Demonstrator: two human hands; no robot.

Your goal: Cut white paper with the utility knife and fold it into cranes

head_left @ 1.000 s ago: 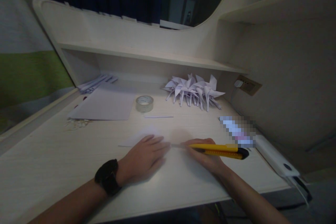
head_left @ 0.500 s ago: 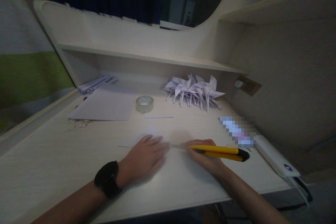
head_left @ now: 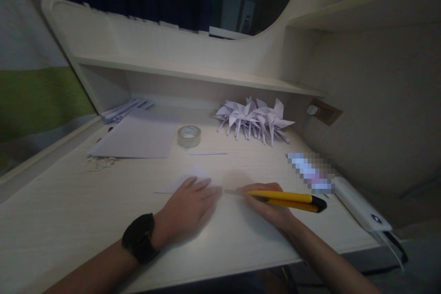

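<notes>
My left hand [head_left: 193, 206], with a black watch on its wrist, lies flat with stretched fingers on a small piece of white paper [head_left: 168, 188]. Most of that paper is hidden beneath the hand. Wrapped round a yellow utility knife [head_left: 285, 196] is my right hand [head_left: 270, 209]; the blade points left toward my left fingertips, close to the paper's right side. Whether the blade touches the paper is too blurred to tell. Just beyond my hands are a thin white paper stick [head_left: 208, 153] and a roll of clear tape [head_left: 189, 138].
Paper pinwheels [head_left: 253, 119] stand bunched at the back right. A stack of white sheets [head_left: 138, 135] lies at the left, with paper strips [head_left: 127, 109] behind. On the right are a pixelated phone [head_left: 306, 170] and a white power strip [head_left: 361, 206]. A shelf [head_left: 193, 72] overhangs the back.
</notes>
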